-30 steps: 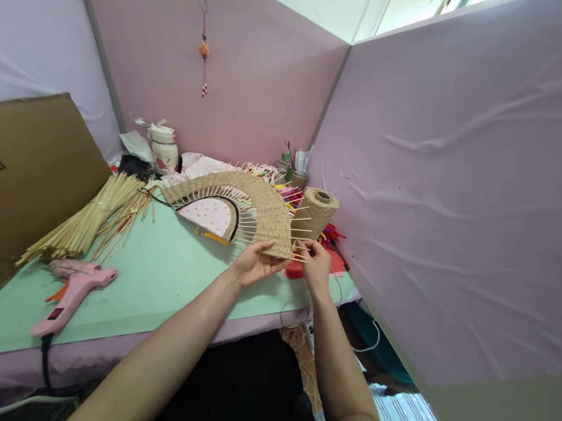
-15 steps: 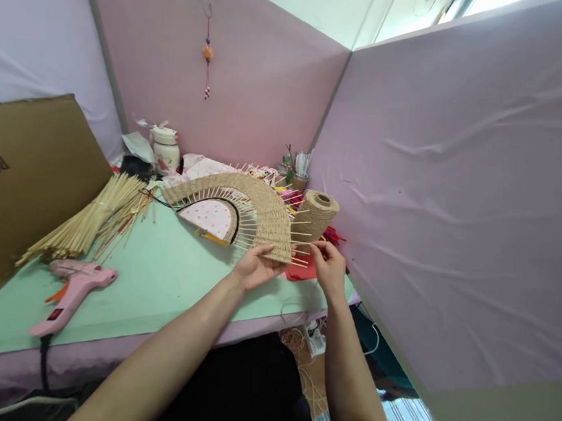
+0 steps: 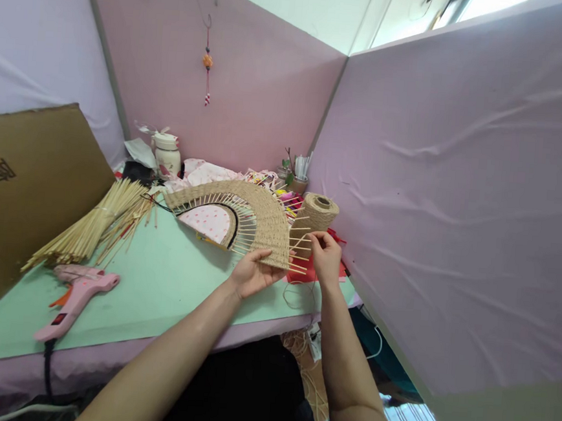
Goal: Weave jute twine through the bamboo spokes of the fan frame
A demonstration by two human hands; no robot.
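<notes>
A half-round woven fan of tan cord on thin wooden sticks is held above the table, with a pink dotted fabric piece at its inner arc. My left hand grips the fan's near right end, thumb on top and fingers beneath. Bare stick ends poke out past the weave on the right. Beside them my right hand is closed in a pinch on a thin tan cord that runs to the weave. A loose loop of cord hangs below. Behind the right hand stands a cone of twine.
A pink glue gun lies at the left on the green tabletop. Behind it are a bundle of wooden sticks and a cardboard sheet. A white bottle stands at the back. Red sheets lie under the fan's right end.
My right hand has risen slightly along the stick ends, with the cord now visible from its fingers to the weave. My left hand keeps its hold; the whole view has shifted slightly.
</notes>
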